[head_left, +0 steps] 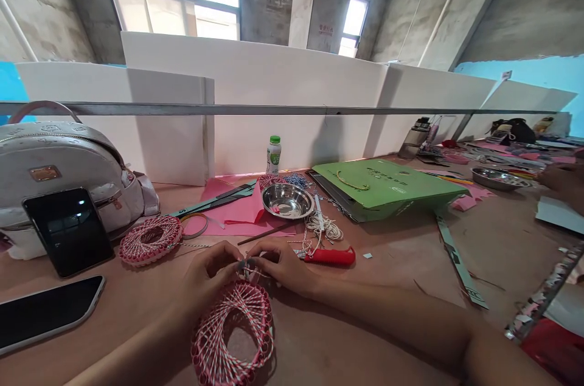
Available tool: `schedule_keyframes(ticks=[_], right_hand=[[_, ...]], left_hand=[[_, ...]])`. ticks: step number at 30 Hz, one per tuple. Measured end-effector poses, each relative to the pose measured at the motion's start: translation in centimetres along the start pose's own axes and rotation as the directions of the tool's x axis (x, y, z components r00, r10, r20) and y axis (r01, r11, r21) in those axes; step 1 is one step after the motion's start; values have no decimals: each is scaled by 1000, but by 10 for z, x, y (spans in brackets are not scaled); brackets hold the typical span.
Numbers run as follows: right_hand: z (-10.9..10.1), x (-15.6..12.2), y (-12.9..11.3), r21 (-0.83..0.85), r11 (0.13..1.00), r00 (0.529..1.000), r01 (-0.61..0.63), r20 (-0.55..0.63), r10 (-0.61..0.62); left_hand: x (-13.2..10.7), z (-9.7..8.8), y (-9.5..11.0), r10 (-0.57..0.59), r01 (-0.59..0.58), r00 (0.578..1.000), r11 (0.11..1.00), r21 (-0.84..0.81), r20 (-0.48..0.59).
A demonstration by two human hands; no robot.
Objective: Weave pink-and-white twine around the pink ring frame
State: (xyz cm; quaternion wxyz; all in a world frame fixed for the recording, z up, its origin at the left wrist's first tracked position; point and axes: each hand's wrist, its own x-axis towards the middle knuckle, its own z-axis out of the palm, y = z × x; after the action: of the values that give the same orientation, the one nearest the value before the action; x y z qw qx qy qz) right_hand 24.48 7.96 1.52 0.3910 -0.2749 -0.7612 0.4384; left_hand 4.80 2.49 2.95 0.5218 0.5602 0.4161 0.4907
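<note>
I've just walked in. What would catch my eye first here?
Probably the left hand and right hand, meeting at the top of a pink-and-white string ring at bottom centre. To the left lies a matching ring, near a silver backpack. Straight ahead, a steel bowl stands out.

Two pink-and-white string-wound rings [150, 240], two smartphones [68, 231] and two steel bowls [287, 200] show. There is one backpack [59, 173], one plastic bottle [274, 155], one red-handled utility knife [331, 256] and one green paper bag [387, 188]. The person has two hands [283, 264] in view; a co-worker has one hand [566, 182].
</note>
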Motion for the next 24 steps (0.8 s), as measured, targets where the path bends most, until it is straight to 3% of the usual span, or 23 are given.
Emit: schedule_keyframes(ticks=[5,12,24], right_hand=[[3,-4,-2,75,994,996,-77,-41,81],[5,-5,-7,-2,1000,996,16,-84,-16],[6,-6,-7,-50,993,990,106,-91,-110]], left_hand=[[0,3,0,29,-34,997,997,-73,-76],[-2,3,-2,-79,70,992,993,-93,-103],[-4,7,-2,-36,40,985,999,25,-167]])
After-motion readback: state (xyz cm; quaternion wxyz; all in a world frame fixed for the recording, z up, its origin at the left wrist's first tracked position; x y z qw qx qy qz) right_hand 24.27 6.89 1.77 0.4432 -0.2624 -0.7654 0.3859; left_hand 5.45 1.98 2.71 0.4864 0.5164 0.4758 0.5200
